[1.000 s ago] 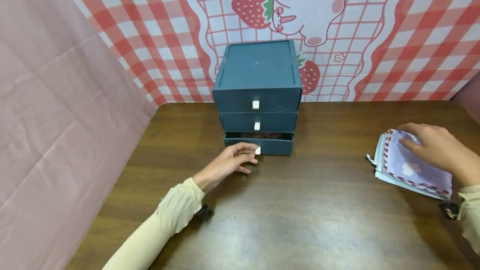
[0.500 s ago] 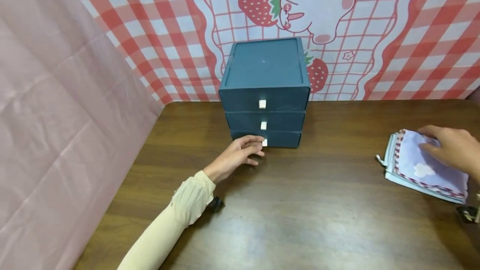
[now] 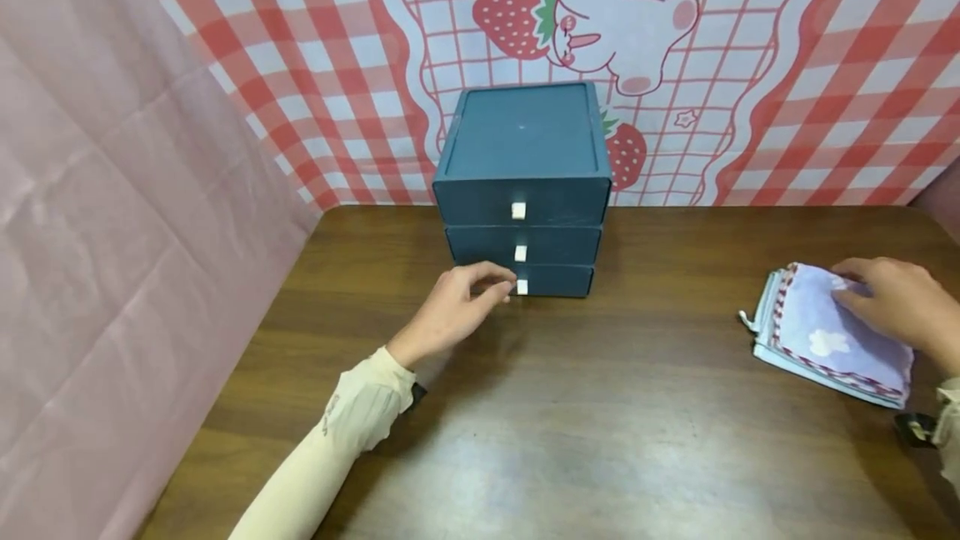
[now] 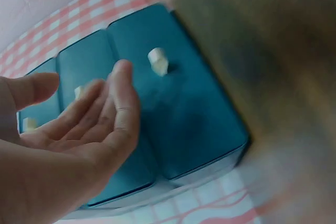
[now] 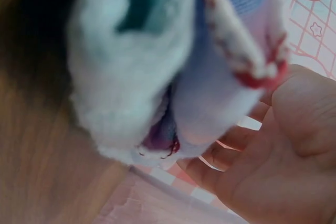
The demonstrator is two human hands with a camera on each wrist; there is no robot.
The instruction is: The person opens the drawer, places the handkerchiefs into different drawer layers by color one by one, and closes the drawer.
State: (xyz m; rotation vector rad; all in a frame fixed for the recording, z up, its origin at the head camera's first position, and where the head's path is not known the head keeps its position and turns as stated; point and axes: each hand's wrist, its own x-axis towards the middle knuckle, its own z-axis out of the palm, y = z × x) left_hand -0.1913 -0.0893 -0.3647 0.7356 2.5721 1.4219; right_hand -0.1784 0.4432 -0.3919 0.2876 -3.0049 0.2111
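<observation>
In the head view, my left hand (image 3: pixel 453 307) is at the white knob (image 3: pixel 522 287) of the bottom drawer (image 3: pixel 558 280) of a dark blue drawer unit (image 3: pixel 525 136). Its thumb stands apart from its loosely bent fingers in the left wrist view, with nothing between them. All three drawers are pushed in. On the right, my right hand (image 3: pixel 900 307) rests its fingers on a stack of folded towels. The upper towel (image 3: pixel 828 343) is lavender with a white flower shape and a red-and-white edge; the lower towel (image 3: pixel 767 323) is light blue with a hanging loop.
The drawer unit stands on a brown wooden table (image 3: pixel 600 423), against a red-and-white checked cloth (image 3: pixel 330 57) printed with strawberries. A pink curtain (image 3: pixel 135 215) hangs along the left side.
The bottom drawer stood partly out a second ago and was pushed in by my left hand. My left fingers have since drawn together near the knob. The right hand stays on the towels.
</observation>
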